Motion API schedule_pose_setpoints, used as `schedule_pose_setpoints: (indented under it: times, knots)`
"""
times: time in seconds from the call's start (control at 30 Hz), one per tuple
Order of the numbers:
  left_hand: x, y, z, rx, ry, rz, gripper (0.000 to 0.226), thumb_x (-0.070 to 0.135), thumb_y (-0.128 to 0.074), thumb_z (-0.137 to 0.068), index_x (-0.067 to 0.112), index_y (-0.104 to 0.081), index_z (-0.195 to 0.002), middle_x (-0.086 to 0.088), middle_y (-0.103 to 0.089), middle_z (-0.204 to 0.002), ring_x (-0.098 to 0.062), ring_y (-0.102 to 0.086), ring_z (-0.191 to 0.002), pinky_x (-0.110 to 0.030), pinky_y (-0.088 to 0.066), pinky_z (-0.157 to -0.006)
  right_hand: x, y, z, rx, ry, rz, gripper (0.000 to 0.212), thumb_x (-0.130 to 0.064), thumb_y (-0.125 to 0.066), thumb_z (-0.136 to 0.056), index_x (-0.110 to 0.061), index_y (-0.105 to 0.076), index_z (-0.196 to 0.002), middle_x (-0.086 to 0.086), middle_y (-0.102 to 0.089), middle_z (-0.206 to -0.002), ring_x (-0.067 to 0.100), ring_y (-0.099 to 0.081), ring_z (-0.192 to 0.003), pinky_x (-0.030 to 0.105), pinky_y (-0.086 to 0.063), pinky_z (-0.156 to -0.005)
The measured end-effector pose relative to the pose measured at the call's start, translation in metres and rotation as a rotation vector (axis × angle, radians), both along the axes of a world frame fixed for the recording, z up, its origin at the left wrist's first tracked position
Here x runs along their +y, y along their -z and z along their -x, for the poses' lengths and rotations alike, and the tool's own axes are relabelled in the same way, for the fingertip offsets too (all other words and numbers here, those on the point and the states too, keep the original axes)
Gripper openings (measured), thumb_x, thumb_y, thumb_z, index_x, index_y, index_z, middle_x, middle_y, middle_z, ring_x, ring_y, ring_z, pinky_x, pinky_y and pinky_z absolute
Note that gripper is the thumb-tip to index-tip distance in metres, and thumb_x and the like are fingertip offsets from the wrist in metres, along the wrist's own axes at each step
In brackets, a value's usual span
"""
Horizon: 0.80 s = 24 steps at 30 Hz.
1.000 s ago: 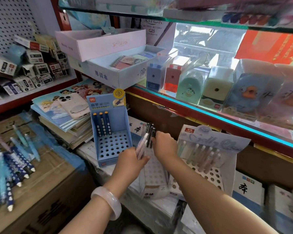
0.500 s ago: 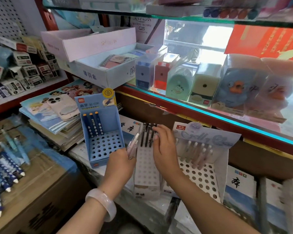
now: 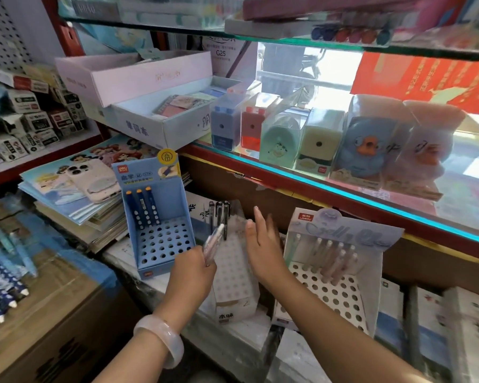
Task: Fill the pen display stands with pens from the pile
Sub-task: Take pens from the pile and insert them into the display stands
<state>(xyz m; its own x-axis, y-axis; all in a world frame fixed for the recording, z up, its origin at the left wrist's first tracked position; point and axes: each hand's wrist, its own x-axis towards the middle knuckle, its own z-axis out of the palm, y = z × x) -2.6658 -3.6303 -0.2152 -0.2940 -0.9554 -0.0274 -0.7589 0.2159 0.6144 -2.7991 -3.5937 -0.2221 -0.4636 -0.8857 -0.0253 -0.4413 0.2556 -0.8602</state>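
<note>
- Far to the left of the left hand, a pile of pens with blue and patterned barrels lies loose on a cardboard box.
- Up and left of that hand, a phone in a pale case rests on a stack of picture books.
- Just left of the left hand stands a blue display stand; three dark blue pens sit in its back row of holes and the other holes are bare.
- The left hand, with a pale bangle on its wrist, has its fingers curled round a small bunch of clear pens, which point up and to the right.
- Between the two hands is a clear display stand with a white perforated top; a few black-topped pens stand at its back, just above the left hand.
- The right hand is spread with its fingers straight and holds nothing; it hovers over the right edge of the clear stand.
- Just right of the right hand, a white display stand with a lilac header card holds about eight pastel pens in its back rows; the front holes are bare.
- Above both hands, a glass shelf carries boxed pencil sharpeners in a row.
</note>
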Motion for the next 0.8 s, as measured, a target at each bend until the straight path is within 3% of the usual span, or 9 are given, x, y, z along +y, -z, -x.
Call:
schedule_pose_setpoints:
  times: [0.1, 0.2, 0.27, 0.37, 0.47, 0.53, 0.67, 0.73, 0.8]
  knots:
    - [0.0, 0.003, 0.001, 0.024, 0.038, -0.026, 0.016, 0.021, -0.054, -0.092, 0.007, -0.055, -0.086, -0.004, -0.056, -0.072, -0.018, -0.053, -0.064, -0.023, -0.042, -0.055, 0.012, 0.006, 0.015, 0.008, -0.001, -0.003, 0.051, -0.047, -0.018, -0.099, -0.036, -0.012, -0.148, 0.0, -0.005, -0.159, 0.018, 0.0, -0.146, 0.038, -0.006, -0.116]
    - [0.002, 0.002, -0.002, 0.0, 0.047, -0.032, 0.027, 0.028, -0.055, -0.092, 0.014, -0.047, -0.071, 0.001, -0.052, -0.065, -0.01, -0.048, -0.056, -0.018, -0.033, -0.049, 0.017, 0.01, 0.019, 0.0, -0.025, 0.026, 0.053, -0.048, -0.021, -0.098, -0.033, -0.014, -0.149, -0.001, -0.011, -0.159, 0.016, -0.005, -0.146, 0.037, -0.008, -0.117]
    - [0.001, 0.001, -0.006, 0.023, 0.018, -0.072, 0.031, 0.031, -0.057, -0.091, 0.016, -0.047, -0.066, -0.001, -0.055, -0.063, -0.012, -0.05, -0.055, -0.021, -0.035, -0.049, 0.018, 0.009, 0.016, 0.036, -0.058, 0.035, 0.053, -0.049, -0.024, -0.097, -0.034, -0.016, -0.148, -0.002, -0.013, -0.158, 0.014, -0.008, -0.145, 0.038, -0.012, -0.118]
    - [-0.002, -0.009, -0.012, 0.103, -0.096, -0.069, 0.025, 0.032, -0.059, -0.089, 0.009, -0.057, -0.079, -0.004, -0.057, -0.07, -0.02, -0.055, -0.069, -0.028, -0.037, -0.056, 0.018, 0.001, 0.008, 0.067, -0.117, 0.082, 0.05, -0.042, -0.034, -0.099, -0.032, -0.024, -0.146, -0.008, -0.018, -0.154, 0.01, -0.017, -0.141, 0.034, -0.018, -0.115]
    - [-0.003, -0.024, -0.017, 0.292, -0.078, -0.184, 0.018, 0.029, -0.061, -0.088, 0.011, -0.059, -0.085, -0.003, -0.057, -0.071, -0.016, -0.054, -0.066, -0.024, -0.037, -0.052, 0.013, -0.015, -0.004, 0.154, -0.198, 0.211, 0.037, -0.029, -0.049, -0.096, -0.023, -0.05, -0.132, -0.009, -0.045, -0.131, 0.002, -0.042, -0.119, 0.028, -0.04, -0.102]
    - [-0.001, -0.029, -0.018, 0.464, 0.027, -0.359, 0.011, 0.023, -0.062, -0.088, 0.012, -0.058, -0.089, -0.003, -0.057, -0.067, -0.013, -0.051, -0.056, -0.022, -0.04, -0.05, 0.008, -0.028, -0.015, 0.167, -0.294, 0.212, 0.028, -0.026, -0.053, -0.094, -0.018, -0.062, -0.119, -0.007, -0.058, -0.112, 0.003, -0.052, -0.103, 0.017, -0.044, -0.085]
    - [0.001, -0.028, -0.021, 0.679, 0.147, -0.533, 0.023, 0.007, -0.058, -0.089, 0.013, -0.056, -0.111, -0.002, -0.054, -0.059, -0.008, -0.046, -0.046, -0.019, -0.039, -0.043, 0.003, -0.046, -0.026, -0.08, -0.362, 0.106, 0.022, -0.022, -0.058, -0.092, -0.015, -0.066, -0.112, -0.015, -0.06, -0.087, -0.006, -0.057, -0.077, 0.005, -0.044, -0.065]
    - [0.003, -0.03, -0.022, 0.711, 0.183, -0.541, 0.023, 0.009, -0.057, -0.09, 0.016, -0.056, -0.112, -0.002, -0.056, -0.059, -0.008, -0.046, -0.046, -0.018, -0.039, -0.043, 0.003, -0.051, -0.026, -0.227, -0.369, 0.091, 0.014, -0.019, -0.059, -0.092, -0.012, -0.067, -0.101, -0.011, -0.062, -0.075, -0.003, -0.058, -0.059, 0.007, -0.045, -0.057]
    - [0.003, -0.032, -0.023, 0.729, 0.211, -0.533, 0.021, 0.01, -0.056, -0.091, 0.015, -0.056, -0.112, -0.001, -0.059, -0.06, -0.007, -0.047, -0.046, -0.017, -0.039, -0.043, 0.004, -0.053, -0.027, -0.33, -0.363, 0.078, 0.011, -0.017, -0.059, -0.092, -0.009, -0.066, -0.092, -0.004, -0.063, -0.069, 0.005, -0.057, -0.053, 0.015, -0.05, -0.058]
